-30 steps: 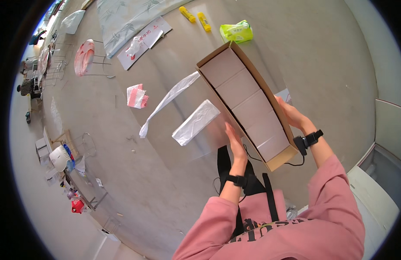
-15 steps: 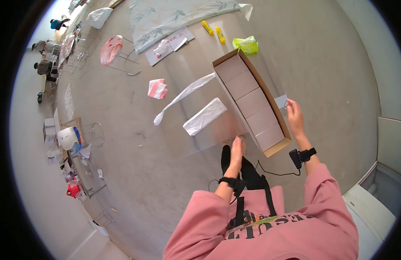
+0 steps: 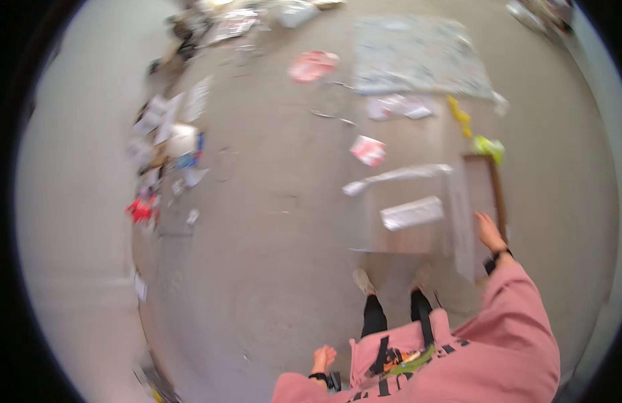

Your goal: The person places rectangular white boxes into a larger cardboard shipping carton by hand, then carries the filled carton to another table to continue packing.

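The person stands on the floor (image 3: 257, 221) with the right hand (image 3: 489, 232) flat and open on the long cardboard box (image 3: 482, 201), holding its edge, while the left hand (image 3: 322, 356) hangs curled shut and empty by the hip. It looks like the box is being set down, so next it needs a steady lowering. Left of the box lie a white packet (image 3: 412, 213) and a long white strip (image 3: 398, 178); above it a green bag (image 3: 489, 148); farther left a pink-and-white wrapper (image 3: 368, 150).

Matt cardboard box (image 3: 484, 191), clear glossy plastic wrap (image 3: 412, 212).
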The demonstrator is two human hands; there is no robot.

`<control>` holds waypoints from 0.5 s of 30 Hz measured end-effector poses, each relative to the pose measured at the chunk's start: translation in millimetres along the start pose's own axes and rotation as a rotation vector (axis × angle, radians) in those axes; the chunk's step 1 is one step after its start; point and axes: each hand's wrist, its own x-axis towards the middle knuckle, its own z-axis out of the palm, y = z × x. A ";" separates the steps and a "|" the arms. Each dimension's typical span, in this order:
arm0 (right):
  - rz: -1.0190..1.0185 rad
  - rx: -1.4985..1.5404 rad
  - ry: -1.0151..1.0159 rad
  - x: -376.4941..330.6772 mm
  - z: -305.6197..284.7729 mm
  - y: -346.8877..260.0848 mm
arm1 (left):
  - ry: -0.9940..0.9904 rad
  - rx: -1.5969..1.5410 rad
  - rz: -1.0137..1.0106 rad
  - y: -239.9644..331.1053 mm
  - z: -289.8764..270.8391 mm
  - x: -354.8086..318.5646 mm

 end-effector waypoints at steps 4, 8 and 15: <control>0.437 0.229 0.259 -2.6 8.3 2.0 | 0.038 -0.248 -0.159 -61.7 -60.0 -6.9; 0.522 0.179 0.370 -23.2 14.2 -54.4 | -0.004 -0.313 -0.289 -68.6 -103.9 9.0; 0.622 0.342 -0.383 -42.6 88.3 -252.3 | -0.032 -0.467 0.039 7.4 -163.2 107.5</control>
